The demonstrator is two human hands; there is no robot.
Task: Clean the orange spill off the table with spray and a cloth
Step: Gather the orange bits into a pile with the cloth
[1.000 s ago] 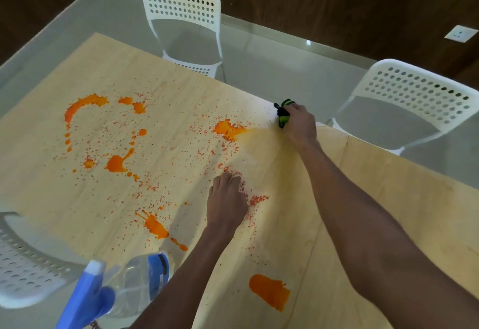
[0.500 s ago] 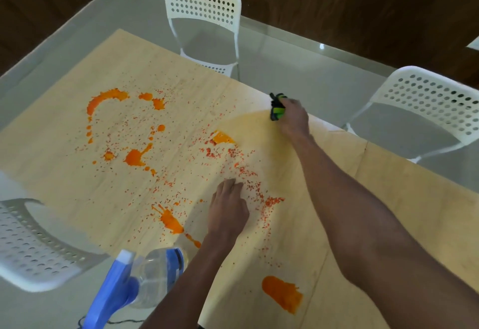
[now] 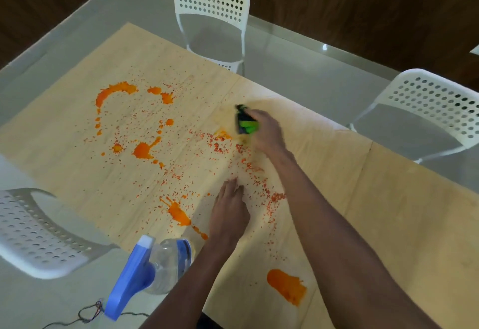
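Orange spill lies in blotches and fine specks across the light wooden table top. A big smear sits near the front edge. My right hand is shut on a green and black cloth, pressing it on the table beside a small orange patch. My left hand rests flat on the table, fingers together, holding nothing. A clear spray bottle with a blue trigger head stands at the near edge, beside my left forearm.
The wooden top lies on a glass table. Two white perforated chairs stand at the far side, and a third at the near left. A thin cable lies by the bottle.
My right hand has dragged the cloth from the far table edge back toward me and left. The orange patch beside it has shrunk. My left hand has stayed put.
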